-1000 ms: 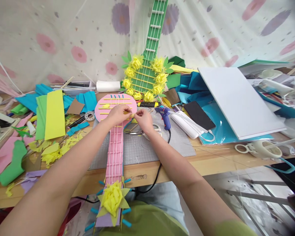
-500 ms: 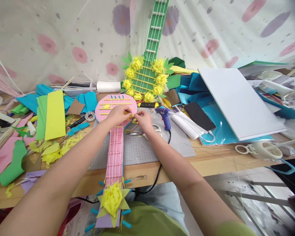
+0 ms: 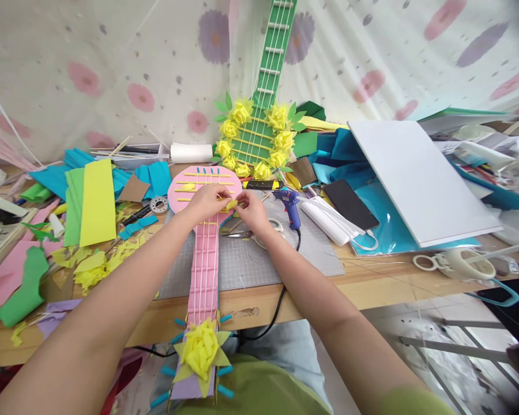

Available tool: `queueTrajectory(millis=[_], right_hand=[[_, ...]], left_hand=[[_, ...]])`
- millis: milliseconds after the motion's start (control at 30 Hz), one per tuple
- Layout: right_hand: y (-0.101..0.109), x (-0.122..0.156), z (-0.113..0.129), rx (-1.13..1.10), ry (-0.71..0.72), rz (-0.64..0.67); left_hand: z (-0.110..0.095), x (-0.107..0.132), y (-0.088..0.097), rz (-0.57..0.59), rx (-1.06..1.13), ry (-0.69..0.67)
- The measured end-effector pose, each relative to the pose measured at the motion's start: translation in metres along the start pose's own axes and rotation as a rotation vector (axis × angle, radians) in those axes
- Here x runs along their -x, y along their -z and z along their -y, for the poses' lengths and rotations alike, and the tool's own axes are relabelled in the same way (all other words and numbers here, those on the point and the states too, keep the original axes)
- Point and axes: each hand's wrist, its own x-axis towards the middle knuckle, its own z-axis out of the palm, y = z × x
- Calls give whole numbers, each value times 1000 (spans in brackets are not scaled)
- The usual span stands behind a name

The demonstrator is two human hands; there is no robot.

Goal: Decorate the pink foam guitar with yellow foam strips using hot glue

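A pink paper guitar [image 3: 204,253] lies on the grey cutting mat [image 3: 251,259], its neck pointing toward me and a yellow paper flower [image 3: 199,349] on its head. Both hands meet at the right edge of the pink body. My left hand [image 3: 207,199] and my right hand [image 3: 253,208] pinch a small piece of yellow crepe paper [image 3: 230,204] between their fingertips. Yellow strips and blue tabs cross the pink body.
A green guitar [image 3: 259,124] ringed with yellow flowers leans on the curtain behind. A blue glue gun [image 3: 289,204], scissors [image 3: 242,233], a black phone [image 3: 350,202] and a white board [image 3: 419,173] lie to the right. Coloured paper sheets [image 3: 95,199] and scraps cover the left.
The hands have drawn slightly closer together around the yellow paper piece, which looks more bunched. The pink guitar has barely shifted.
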Motion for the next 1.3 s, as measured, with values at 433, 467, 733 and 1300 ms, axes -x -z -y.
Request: queueTrajectory(millis=[433,467,733,1300], right_hand=[[-1,6,2,102,16,18],[-1,6,2,114,9,18],[-6,4,0,96,13,4],[2,7,-16,-243,-140,-51]], left_hand=[[3,9,5,-96,93,36],[5,11,5,-119,106,42],[17,29,17,-369,162,155],[26,57,11,-518,41,608]])
